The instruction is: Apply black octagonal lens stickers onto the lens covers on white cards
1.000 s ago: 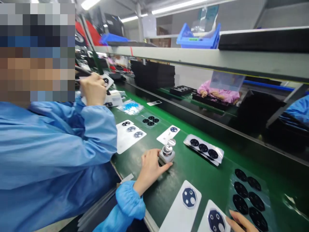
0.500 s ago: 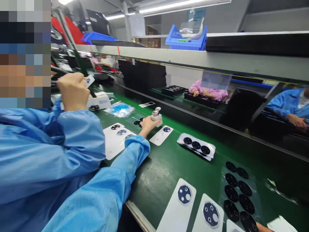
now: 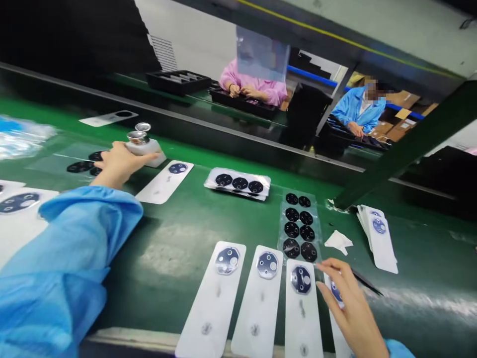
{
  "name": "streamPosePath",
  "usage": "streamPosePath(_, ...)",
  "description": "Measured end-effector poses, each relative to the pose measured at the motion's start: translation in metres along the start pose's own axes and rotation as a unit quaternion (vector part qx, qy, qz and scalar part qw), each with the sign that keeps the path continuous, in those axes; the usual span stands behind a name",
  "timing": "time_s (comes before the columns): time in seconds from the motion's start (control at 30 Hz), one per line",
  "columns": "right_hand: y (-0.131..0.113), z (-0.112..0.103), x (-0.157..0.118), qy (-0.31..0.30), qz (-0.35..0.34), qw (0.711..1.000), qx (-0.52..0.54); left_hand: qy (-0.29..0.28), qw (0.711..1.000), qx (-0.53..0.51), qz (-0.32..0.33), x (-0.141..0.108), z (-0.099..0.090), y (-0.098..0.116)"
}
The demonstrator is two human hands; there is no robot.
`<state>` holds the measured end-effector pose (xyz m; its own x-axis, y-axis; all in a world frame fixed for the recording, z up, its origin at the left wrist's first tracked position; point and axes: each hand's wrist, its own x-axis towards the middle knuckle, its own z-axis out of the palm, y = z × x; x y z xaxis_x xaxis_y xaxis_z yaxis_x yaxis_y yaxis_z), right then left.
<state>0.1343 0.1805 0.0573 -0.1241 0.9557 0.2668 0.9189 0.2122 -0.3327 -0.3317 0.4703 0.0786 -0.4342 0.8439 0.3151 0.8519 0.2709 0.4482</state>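
Observation:
My left hand (image 3: 121,161) is wrapped round a white dispenser bottle (image 3: 154,149) with a shiny metal top and a raised metal lid. To its right lies a white rounded panel (image 3: 162,184) bearing a dark camera-shaped piece. Near the front edge, my right hand (image 3: 352,308) hovers with thumb and index finger apart, over a partly hidden white panel (image 3: 337,330). Beside it are more white panels (image 3: 257,303), each with a dark octagonal piece. A black pointed tool (image 3: 367,282) shows behind the right hand; whether they touch is unclear.
A clear sheet of black discs (image 3: 300,223) lies beyond the panels, with a stacked pack (image 3: 238,183) to its left. White paper (image 3: 338,242) and a panel stack (image 3: 383,243) lie right, near a green post (image 3: 372,164). Co-workers sit across the line.
The view has swung right and down, bringing my right hand and the front panels into sight. The neighbour's raised fist has left view. My left hand still holds the bottle.

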Motion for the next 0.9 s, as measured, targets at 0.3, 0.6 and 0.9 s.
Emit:
streamPosePath(0.3,-0.055,0.031,0.038,-0.087,-0.187,0.978,0.033,-0.118,0.937,-0.152,0.292,-0.171,-0.045,0.056)
streamPosePath(0.6,-0.082,0.067,0.039,-0.120,-0.408,0.904,0.026,-0.404,0.816,-0.190,0.367,-0.216,-0.007,0.072)
streamPosePath(0.9,-0.078,0.080,0.042,-0.143,-0.408,0.900,0.050,-0.462,0.766,-0.187,0.406,-0.200,-0.001,0.081)
